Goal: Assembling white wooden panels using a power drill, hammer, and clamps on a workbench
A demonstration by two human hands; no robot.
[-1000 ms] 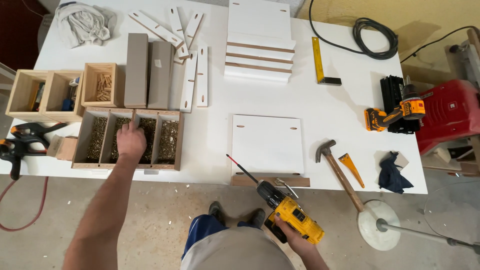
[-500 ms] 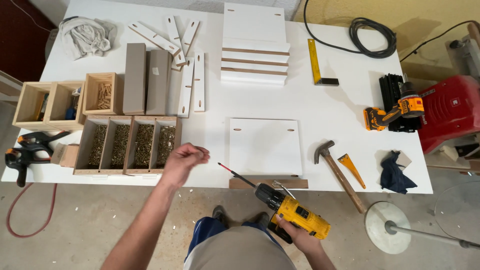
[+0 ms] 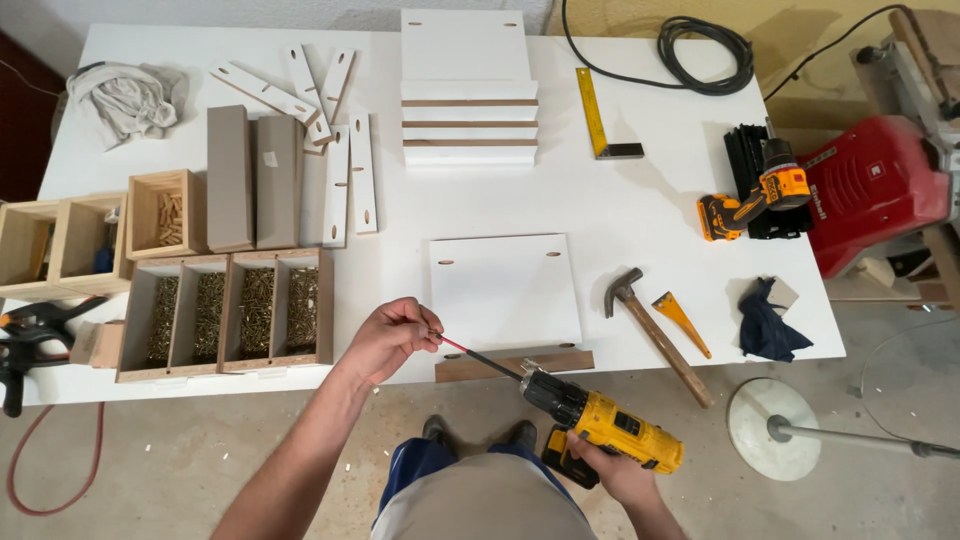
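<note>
My right hand (image 3: 618, 478) grips the handle of a yellow and black cordless drill (image 3: 600, 425) held just off the table's front edge. Its long red and black bit (image 3: 480, 358) points up and left. My left hand (image 3: 388, 340) pinches a small screw against the tip of that bit; my fingers mostly hide the screw. Just right of the hand a white square panel (image 3: 505, 290) lies flat, with a brown wooden strip (image 3: 540, 363) along its near edge. To the left stands a wooden tray (image 3: 225, 312) with compartments full of screws.
On the white table (image 3: 620, 210) lie a hammer (image 3: 655, 330), an orange wedge (image 3: 682, 322), a dark rag (image 3: 768, 320), a second orange drill (image 3: 750, 200), a yellow square (image 3: 600, 115), stacked white panels (image 3: 468, 100), slotted white strips (image 3: 345, 180), grey boards (image 3: 252, 178) and a dowel box (image 3: 163, 215). A red machine (image 3: 880, 190) stands at the right.
My left hand left the screw tray and moved right to the tip of the drill bit, fingers now pinched. The drill has tilted slightly, bit pointing toward that hand.
</note>
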